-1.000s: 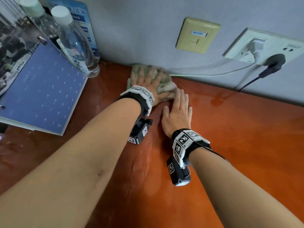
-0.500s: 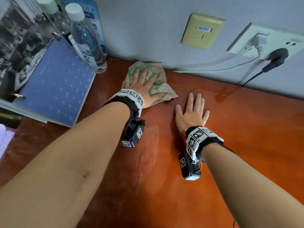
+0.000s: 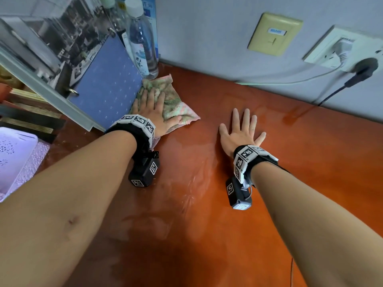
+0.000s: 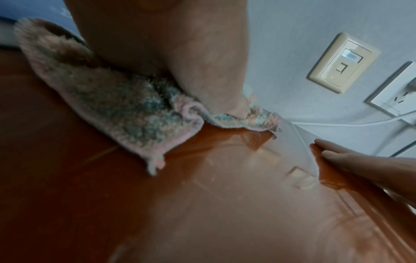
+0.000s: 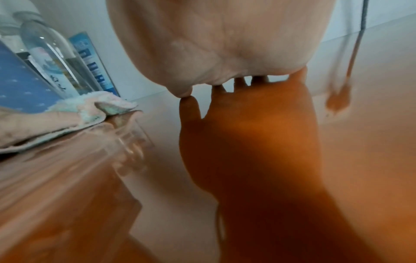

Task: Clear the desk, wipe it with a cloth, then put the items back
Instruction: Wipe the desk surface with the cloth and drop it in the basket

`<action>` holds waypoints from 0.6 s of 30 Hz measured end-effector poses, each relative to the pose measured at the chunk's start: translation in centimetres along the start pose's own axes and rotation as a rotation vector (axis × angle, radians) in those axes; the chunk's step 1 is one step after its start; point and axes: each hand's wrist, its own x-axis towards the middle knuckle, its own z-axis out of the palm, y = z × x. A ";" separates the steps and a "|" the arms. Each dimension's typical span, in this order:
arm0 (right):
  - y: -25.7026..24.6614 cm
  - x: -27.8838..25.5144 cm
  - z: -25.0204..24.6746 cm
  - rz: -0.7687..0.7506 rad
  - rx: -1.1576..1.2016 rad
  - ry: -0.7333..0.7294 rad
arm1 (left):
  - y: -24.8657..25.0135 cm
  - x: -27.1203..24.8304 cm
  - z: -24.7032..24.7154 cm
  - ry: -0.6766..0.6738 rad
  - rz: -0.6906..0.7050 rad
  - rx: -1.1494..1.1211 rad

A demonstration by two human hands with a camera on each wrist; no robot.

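A pink and green fluffy cloth [image 3: 178,104] lies on the glossy orange-brown desk [image 3: 207,214], beside the blue binder [image 3: 107,88]. My left hand [image 3: 151,106] presses flat on the cloth with straight fingers. In the left wrist view the cloth [image 4: 117,106] bunches under my palm. My right hand [image 3: 242,129] rests flat on the bare desk to the right of the cloth, fingers spread, holding nothing. Seen from the right wrist, the cloth [image 5: 101,105] lies at the left, and the desk mirrors my palm.
Two clear water bottles [image 3: 143,40] stand against the wall at the back left, behind the binder. A beige wall plate [image 3: 273,36] and a white socket [image 3: 342,50] with a white cable and a black plug [image 3: 362,69] sit on the wall. A lilac basket [image 3: 14,160] is at the left edge.
My left hand has slid the cloth leftward along the wall, up to the blue binder. My right hand has drifted apart from it to the right and spread its fingers.
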 end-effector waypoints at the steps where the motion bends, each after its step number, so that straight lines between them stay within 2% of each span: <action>1: 0.1 -0.2 0.1 0.002 -0.003 -0.002 | -0.1 -0.1 0.0 0.000 -0.007 -0.013; 13: 0.6 -0.3 0.2 -0.010 -0.047 -0.020 | 1.1 0.5 0.1 0.019 -0.042 -0.027; 18: 0.5 -0.3 0.1 -0.005 -0.045 -0.039 | 1.9 1.5 -1.3 -0.062 0.089 -0.010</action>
